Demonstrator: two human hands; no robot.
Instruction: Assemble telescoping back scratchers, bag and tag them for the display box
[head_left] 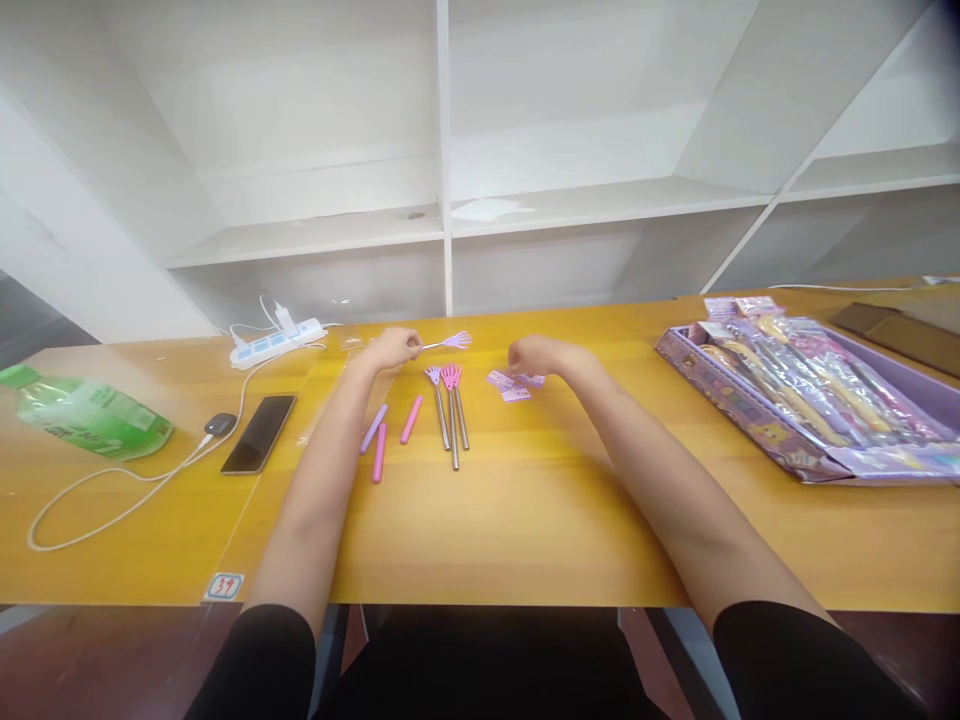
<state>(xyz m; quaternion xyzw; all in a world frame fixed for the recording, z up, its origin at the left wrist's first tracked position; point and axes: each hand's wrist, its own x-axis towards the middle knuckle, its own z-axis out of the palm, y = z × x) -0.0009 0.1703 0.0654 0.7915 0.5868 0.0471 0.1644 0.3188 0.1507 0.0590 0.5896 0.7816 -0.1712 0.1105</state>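
My left hand (397, 348) is closed around the metal rod of a back scratcher, and its purple hand-shaped head (457, 341) points to the right. Below it on the table lie a lavender-headed back scratcher (440, 405) and two pink-headed ones (453, 415), with bare metal rods toward me. Left of these rest a purple handle tube (373, 428) and two pink handle tubes (380, 453). My right hand (534, 355) has its fingers curled down over several small purple printed cards (515, 394); whether it pinches one is hidden.
A purple display box (750, 415) of bagged back scratchers stands at right. To the left are a phone (259, 434), a green bottle (94, 415) on its side, a white cable (135, 480) and a power strip (279, 343). White shelves (570, 205) rise behind the table.
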